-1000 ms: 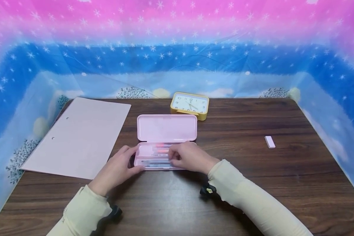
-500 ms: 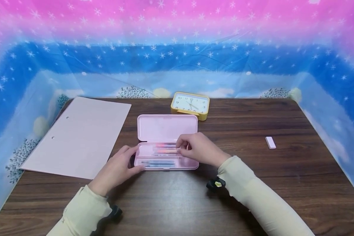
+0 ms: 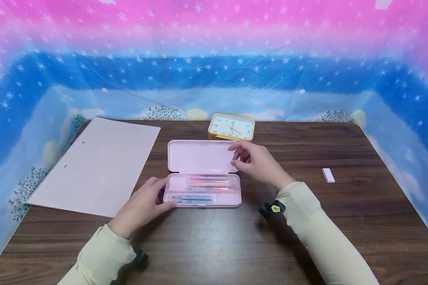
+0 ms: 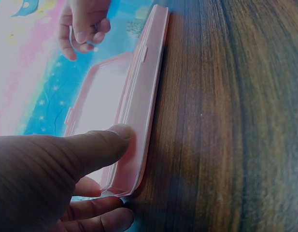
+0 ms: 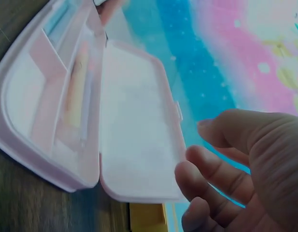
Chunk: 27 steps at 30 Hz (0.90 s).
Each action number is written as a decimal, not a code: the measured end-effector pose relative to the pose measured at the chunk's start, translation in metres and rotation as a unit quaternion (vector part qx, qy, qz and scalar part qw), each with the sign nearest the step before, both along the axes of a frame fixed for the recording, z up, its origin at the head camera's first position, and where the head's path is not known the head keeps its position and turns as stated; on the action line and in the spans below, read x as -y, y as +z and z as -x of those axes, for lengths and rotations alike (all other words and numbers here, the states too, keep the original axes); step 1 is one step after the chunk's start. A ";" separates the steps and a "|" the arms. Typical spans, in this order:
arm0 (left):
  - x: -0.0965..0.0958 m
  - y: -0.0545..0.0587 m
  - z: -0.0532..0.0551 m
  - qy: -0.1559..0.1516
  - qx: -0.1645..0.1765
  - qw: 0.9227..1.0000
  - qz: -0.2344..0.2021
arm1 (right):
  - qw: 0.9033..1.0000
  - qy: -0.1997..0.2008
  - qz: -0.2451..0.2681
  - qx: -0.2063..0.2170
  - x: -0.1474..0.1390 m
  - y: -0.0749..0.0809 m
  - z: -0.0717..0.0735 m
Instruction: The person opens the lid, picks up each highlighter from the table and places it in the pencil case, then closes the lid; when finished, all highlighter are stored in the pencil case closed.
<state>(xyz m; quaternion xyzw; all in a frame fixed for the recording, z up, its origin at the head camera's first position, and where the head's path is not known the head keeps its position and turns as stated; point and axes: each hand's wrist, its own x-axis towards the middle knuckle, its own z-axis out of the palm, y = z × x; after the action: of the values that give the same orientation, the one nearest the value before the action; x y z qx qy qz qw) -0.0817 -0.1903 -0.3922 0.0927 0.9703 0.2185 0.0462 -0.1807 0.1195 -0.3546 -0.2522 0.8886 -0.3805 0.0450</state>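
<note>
A pink pencil case (image 3: 229, 199) lies with its lid (image 3: 196, 156) raised and leaning back. Several pens (image 3: 208, 184) with orange and pink parts lie in the rear compartment, and bluish pens (image 3: 192, 198) in the front left one. My left hand (image 3: 142, 206) grips the case's left end, thumb on the front wall and fingers round the end. Loosely bent, my right hand (image 3: 258, 162) is at the lid's right edge with nothing in it. In the right wrist view its fingers (image 5: 192, 179) are close to the lid's rim; contact cannot be told.
A yellow clock (image 3: 232, 126) stands right behind the lid. On the left lies a pale pink sheet or folder (image 3: 100, 166) with two holes. A small white block, eraser-like (image 3: 328, 175), lies on the right of the wooden table (image 3: 207, 245). A patterned cloth (image 3: 214, 75) surrounds the table.
My right hand has risen out of the pencil case, moving back and right to the raised lid's edge, uncovering the pens. My left hand stays at the left end.
</note>
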 end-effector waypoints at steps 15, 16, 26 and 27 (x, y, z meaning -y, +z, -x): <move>0.001 -0.001 -0.001 0.007 0.002 1.000 0.003 | 0.992 -0.117 0.040 0.013 -0.011 -0.027 0.029; 0.001 -0.001 -0.001 0.008 0.003 1.000 0.004 | 0.992 -0.120 0.039 0.017 -0.011 -0.028 0.030; 0.001 -0.003 -0.001 0.002 -0.013 1.000 0.002 | 0.990 -0.127 0.050 0.026 -0.010 -0.033 0.031; 0.001 -0.003 -0.001 0.002 -0.016 1.000 0.002 | 0.991 -0.124 0.050 0.021 -0.010 -0.032 0.030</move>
<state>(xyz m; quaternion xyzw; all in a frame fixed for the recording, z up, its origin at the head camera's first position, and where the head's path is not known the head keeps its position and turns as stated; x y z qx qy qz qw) -0.0804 -0.1915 -0.3950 0.0944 0.9715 0.2155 0.0304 -0.2105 0.1291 -0.3867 -0.1342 0.8918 -0.4320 0.0036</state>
